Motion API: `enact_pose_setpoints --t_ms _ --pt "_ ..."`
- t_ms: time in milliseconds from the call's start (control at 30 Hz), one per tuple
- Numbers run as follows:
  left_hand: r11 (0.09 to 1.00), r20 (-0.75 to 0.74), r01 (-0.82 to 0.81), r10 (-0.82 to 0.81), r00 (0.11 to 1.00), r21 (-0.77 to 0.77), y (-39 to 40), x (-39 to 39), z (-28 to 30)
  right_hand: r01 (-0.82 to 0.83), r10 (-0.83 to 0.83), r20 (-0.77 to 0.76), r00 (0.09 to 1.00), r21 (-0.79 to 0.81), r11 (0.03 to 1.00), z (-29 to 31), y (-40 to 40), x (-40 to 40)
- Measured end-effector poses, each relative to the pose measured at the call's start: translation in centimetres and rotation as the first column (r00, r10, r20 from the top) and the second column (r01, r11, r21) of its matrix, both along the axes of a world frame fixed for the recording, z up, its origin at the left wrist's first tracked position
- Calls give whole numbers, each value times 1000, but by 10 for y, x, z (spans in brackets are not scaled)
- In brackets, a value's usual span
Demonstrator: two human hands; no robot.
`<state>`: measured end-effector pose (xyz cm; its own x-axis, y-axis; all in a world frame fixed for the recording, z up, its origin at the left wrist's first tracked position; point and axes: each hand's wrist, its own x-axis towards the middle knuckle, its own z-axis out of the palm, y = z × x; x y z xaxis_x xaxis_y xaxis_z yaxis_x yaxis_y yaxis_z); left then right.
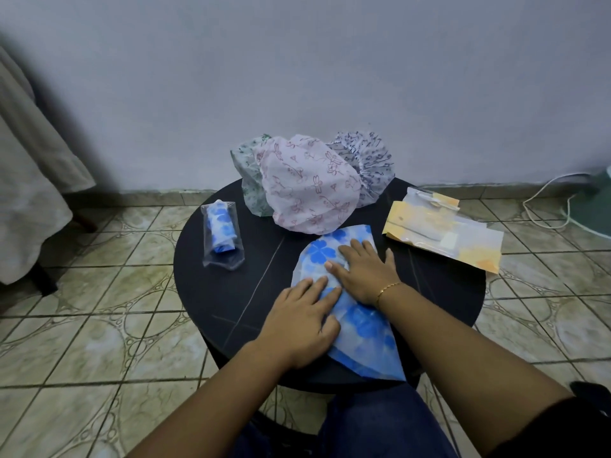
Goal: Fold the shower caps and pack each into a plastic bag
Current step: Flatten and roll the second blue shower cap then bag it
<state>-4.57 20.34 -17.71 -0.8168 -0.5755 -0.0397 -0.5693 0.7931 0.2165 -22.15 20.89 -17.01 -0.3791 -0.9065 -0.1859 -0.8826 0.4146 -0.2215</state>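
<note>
Left hand [302, 320] and right hand [362, 271] are pressing flat, fingers straight, gripping nothing, on the blue shower cap [358, 320]: thin, light, slippery, probably springing open; pinch folded edges.

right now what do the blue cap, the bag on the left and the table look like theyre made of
Blue cap: thin, semi-translucent plastic film or light non-woven, matte; it lies flat and creased under both hands.
Bag: clear glossy plastic; the rolled cap inside shows through it.
Table: dark, smooth, hard top with pale vein-like lines, perhaps marble-look laminate or stone; cannot tell which.
</note>
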Motion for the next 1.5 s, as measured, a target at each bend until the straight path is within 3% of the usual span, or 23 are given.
enact_pose_setpoints --t_ms 167,267,367,500,667,767,1000,1133,1267,1333,1500 --pt "1000 -93 -16 16 996 -2 1 1 -5 -81 78 -23 997 -241 967 4 19 -8" --pt "995 -335 -3 -32 942 -102 1 4 -8 -163 196 8 981 -528 833 9 50 -12" --pt "982 -535 83 -164 829 -172 5 5 -12 -219 315 21 949 -675 704 15 94 -7" --pt "968 -610 198 -250 752 -152 23 13 -7 -286 443 50 895 -697 657 15 142 1" --pt "960 -527 273 -268 807 -70 33 23 -9 -494 529 -102 842 -538 683 -11 167 0" --pt "958 -454 282 -275 847 -54 31 26 -6 -501 492 -178 852 -548 670 -26 172 4" --pt "957 -352 287 -279 894 -28 29 24 1 -310 324 -99 941 -641 702 -22 171 16" --pt "974 -375 219 -185 908 50 29 18 4 -54 189 142 972 -646 761 -14 164 21" --pt "944 -316 63 45 948 322 27 10 15 235 45 472 880 -517 823 -4 152 21" --pt "903 -299 -16 159 941 429 28 6 16 318 -27 545 838 -447 836 0 146 19" --pt "889 -261 -137 271 927 436 31 -2 17 416 -124 631 766 -340 843 10 137 20"
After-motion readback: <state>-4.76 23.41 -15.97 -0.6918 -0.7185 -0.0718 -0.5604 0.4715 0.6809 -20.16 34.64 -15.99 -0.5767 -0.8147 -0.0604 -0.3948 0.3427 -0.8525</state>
